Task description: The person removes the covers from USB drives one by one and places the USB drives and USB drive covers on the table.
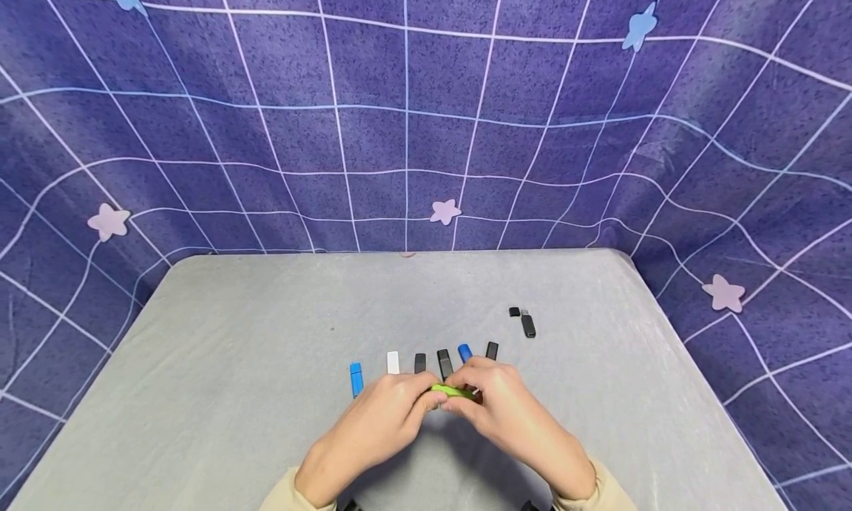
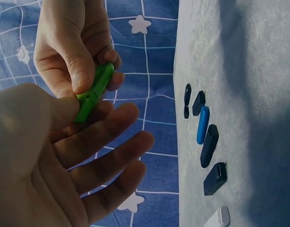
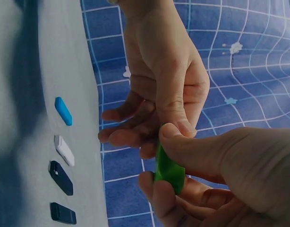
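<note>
A bright green USB stick [image 1: 454, 391] is held between both hands, raised over the table in the wrist views. My left hand [image 1: 386, 415] pinches one end between thumb and index finger; its other fingers stretch out loosely in the left wrist view. At the opposite end, my right hand [image 1: 509, 407] grips the stick [image 3: 169, 170] with its thumb on top and fingers curled underneath. The fingers cover both ends of the stick. Just beyond the hands, a black USB stick [image 1: 444, 361] and a dark blue one [image 1: 464, 351] lie on the table.
The row on the grey table [image 1: 266, 311] also has a light blue stick [image 1: 356, 378], a white one [image 1: 393, 361] and two dark ones [image 1: 420, 361]. Farther back right, a black stick [image 1: 529, 326] shows its metal plug beside its cap [image 1: 515, 311]. A purple gridded curtain [image 1: 373, 141] stands behind.
</note>
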`<state>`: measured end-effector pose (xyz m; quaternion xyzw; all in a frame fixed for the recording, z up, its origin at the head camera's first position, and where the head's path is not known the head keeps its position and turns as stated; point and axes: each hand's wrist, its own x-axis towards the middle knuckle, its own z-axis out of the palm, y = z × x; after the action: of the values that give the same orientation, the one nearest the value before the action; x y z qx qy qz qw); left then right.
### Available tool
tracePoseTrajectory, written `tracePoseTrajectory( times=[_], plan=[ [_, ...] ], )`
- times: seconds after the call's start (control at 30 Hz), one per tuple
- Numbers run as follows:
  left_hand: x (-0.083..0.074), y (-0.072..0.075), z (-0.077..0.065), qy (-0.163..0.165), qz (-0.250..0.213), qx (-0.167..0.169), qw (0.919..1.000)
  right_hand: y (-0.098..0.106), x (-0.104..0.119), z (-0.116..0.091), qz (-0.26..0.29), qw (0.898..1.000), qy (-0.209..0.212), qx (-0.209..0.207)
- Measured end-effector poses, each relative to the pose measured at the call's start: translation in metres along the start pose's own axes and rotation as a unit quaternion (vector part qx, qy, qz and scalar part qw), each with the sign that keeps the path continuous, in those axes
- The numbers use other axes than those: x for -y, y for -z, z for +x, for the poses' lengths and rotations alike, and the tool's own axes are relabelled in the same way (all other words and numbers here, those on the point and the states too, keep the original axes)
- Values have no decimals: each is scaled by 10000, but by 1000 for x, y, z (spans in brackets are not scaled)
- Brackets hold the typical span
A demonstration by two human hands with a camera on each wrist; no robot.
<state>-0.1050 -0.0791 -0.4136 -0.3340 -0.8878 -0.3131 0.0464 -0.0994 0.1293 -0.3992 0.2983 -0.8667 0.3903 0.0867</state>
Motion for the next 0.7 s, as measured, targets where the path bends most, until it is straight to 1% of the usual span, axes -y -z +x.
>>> tracePoseTrajectory(
  times=[0.2,0.33,0.43,0.53,0.7],
  plan=[
    [-1,1,1,-49,-3,-92,9999,1,2,0,-102,9998,95,-165],
    [0,2,1,-100,-65,-40,9999,2,1,1,-109,9998,162,-107],
    [1,3,1,-119,-156,106,9998,3,0,1,-125,9998,179,-14],
    [3,4,1,-118,-264,313,9991,3,0,1,-164,9995,285,28],
    [3,5,0,-88,-298,647,9974,2,-1,3,-386,9966,720,-59]
  ],
)
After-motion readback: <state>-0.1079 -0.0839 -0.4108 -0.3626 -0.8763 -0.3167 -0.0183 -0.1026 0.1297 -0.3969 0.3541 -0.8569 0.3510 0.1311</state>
